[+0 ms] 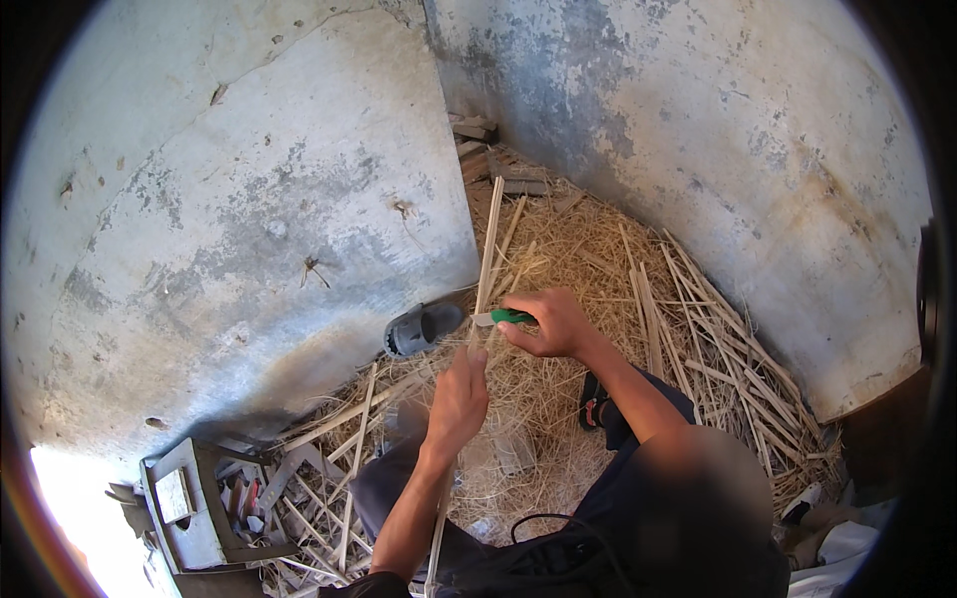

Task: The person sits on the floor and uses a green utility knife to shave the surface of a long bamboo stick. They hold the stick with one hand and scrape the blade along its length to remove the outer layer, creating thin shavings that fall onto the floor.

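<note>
My left hand grips a long pale cane strip that runs up from my lap toward the wall corner. My right hand is closed on a knife with a green handle, its blade laid against the strip just above my left thumb. Both hands work close together over a floor covered in straw and shavings.
Several more cane strips lie along the right wall. A grey sandal sits by the left wall. A grey box of tools stands at lower left. Rough concrete walls close in on both sides. My sandalled foot rests in the straw.
</note>
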A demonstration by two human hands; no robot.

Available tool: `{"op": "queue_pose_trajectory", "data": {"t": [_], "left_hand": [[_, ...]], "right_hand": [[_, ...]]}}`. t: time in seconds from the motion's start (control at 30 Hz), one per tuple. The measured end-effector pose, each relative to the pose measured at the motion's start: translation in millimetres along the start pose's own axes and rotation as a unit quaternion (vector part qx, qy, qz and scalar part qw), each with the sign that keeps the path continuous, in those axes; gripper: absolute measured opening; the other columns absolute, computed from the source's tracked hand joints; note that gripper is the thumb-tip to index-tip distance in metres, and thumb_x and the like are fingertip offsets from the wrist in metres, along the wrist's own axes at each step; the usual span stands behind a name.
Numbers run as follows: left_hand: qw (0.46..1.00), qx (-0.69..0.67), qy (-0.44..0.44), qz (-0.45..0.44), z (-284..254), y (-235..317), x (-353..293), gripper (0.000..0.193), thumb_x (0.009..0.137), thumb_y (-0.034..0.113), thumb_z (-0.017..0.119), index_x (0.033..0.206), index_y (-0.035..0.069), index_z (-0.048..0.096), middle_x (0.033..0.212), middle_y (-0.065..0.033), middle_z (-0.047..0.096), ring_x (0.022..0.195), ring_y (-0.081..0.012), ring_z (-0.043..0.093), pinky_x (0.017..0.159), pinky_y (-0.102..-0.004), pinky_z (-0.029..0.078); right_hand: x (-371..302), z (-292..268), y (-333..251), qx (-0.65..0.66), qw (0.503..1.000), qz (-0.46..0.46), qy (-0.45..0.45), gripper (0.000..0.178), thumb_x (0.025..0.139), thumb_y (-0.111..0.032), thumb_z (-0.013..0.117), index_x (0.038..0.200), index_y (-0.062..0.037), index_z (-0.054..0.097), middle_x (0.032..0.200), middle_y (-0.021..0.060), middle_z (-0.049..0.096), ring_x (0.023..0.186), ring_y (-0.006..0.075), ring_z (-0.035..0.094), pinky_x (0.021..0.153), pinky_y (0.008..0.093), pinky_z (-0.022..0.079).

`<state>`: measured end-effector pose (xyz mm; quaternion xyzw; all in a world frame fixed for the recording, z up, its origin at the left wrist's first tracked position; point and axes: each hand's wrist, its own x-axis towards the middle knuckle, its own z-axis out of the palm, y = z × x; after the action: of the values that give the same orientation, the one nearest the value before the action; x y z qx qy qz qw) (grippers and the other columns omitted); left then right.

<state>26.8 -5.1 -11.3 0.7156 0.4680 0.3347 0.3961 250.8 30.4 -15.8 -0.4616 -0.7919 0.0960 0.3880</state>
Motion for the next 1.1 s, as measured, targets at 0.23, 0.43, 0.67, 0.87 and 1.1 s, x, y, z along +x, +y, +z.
{"op": "queue_pose_trajectory", "data": {"t": [0.23,0.43,0.67,0.87,1.1], "left_hand": [[0.999,0.020,0.011,0.033,2,-6,0,0.023,0.110,0.017,0.050,0.102,-0.004,0.049,0.074,-0.0342,0.058,0.071,-0.0567,0.057,0.058,-0.0583,0.040],[0.999,0.022,0.006,0.028,1,-4,0,0.024,0.110,0.018,0.050,0.103,-0.004,0.050,0.074,-0.0346,0.059,0.072,-0.0570,0.058,0.058,-0.0590,0.040],[1.000,0.017,-0.005,0.002,-2,3,-2,0.025,0.111,0.020,0.050,0.103,-0.004,0.051,0.076,-0.0348,0.060,0.074,-0.0578,0.059,0.060,-0.0597,0.041],[0.999,0.029,0.003,0.019,0,-4,-1,0.025,0.111,0.020,0.050,0.103,-0.004,0.051,0.075,-0.0345,0.060,0.074,-0.0575,0.059,0.060,-0.0594,0.042],[0.998,0.023,0.006,0.056,8,-5,-10,0.025,0.110,0.019,0.051,0.102,-0.005,0.053,0.071,-0.0341,0.059,0.069,-0.0575,0.057,0.059,-0.0581,0.042]], "right_hand": [[1,-1,5,-0.015,1.000,-0.013,0.008,0.034,0.093,-0.042,0.067,0.094,-0.0087,0.073,0.073,0.0110,0.069,0.059,0.0303,0.066,0.056,0.0415,0.050],[2,-4,1,-0.017,1.000,0.000,0.014,0.033,0.093,-0.041,0.067,0.093,-0.0087,0.073,0.070,0.0105,0.067,0.058,0.0299,0.065,0.055,0.0412,0.050],[6,-8,4,-0.023,0.999,0.014,0.019,0.033,0.091,-0.041,0.067,0.093,-0.0095,0.074,0.069,0.0098,0.066,0.057,0.0286,0.064,0.054,0.0403,0.049],[7,-5,9,-0.034,0.999,-0.003,0.034,0.033,0.092,-0.041,0.067,0.096,-0.0096,0.075,0.068,0.0090,0.067,0.056,0.0271,0.064,0.054,0.0400,0.048],[11,-15,31,-0.015,0.994,0.051,0.093,0.036,0.095,-0.041,0.066,0.094,-0.0064,0.076,0.061,0.0078,0.062,0.050,0.0227,0.057,0.051,0.0391,0.044]]}}
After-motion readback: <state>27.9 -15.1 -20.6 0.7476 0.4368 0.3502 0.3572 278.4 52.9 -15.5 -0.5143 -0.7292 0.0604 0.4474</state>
